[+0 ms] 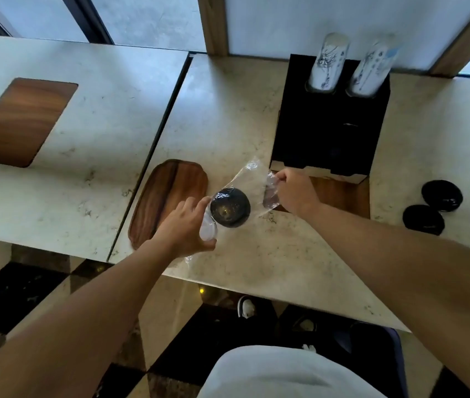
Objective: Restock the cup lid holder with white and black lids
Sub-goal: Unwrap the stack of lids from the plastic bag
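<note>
Head view: I see my left hand (183, 225) gripping the near end of a clear plastic sleeve (252, 182) holding black lids (230, 207), just in front of the black lid holder (328, 133). My right hand (294, 193) pinches the sleeve's open end, touching the holder's front. Two loose black lid stacks (431, 206) lie right of the holder.

I see black lids (230, 207) in a clear bag (252, 179) on a cream, speckled worktop (256, 254). The holder (328, 133) is black; its cups (328, 61) are white with dark drawings.
</note>
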A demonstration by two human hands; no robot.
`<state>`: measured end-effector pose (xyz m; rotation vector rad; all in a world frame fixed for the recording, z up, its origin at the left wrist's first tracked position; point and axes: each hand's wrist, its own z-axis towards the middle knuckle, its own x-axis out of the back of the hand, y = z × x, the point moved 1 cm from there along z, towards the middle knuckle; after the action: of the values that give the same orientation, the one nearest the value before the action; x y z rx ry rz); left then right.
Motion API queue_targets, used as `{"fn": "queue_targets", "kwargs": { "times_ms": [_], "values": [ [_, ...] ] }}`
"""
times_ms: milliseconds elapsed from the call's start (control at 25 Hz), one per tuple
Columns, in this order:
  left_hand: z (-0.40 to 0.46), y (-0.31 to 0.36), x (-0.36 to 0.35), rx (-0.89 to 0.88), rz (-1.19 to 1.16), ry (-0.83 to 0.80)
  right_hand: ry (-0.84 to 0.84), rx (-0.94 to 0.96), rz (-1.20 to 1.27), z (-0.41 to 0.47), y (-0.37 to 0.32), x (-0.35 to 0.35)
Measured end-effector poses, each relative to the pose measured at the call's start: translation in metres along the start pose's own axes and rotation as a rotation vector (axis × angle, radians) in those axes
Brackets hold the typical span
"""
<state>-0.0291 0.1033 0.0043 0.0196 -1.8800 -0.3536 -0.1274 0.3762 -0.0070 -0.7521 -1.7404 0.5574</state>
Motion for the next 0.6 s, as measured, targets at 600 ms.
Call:
{"fn": "queue_targets", "kwargs": {
  "times_ms": [600],
  "values": [
    [0.057,0.053,-0.023,-0.375,0.336,-0.242,0.061,-0.341,0.056,-0.119,0.133,0.005]
  ]
}}
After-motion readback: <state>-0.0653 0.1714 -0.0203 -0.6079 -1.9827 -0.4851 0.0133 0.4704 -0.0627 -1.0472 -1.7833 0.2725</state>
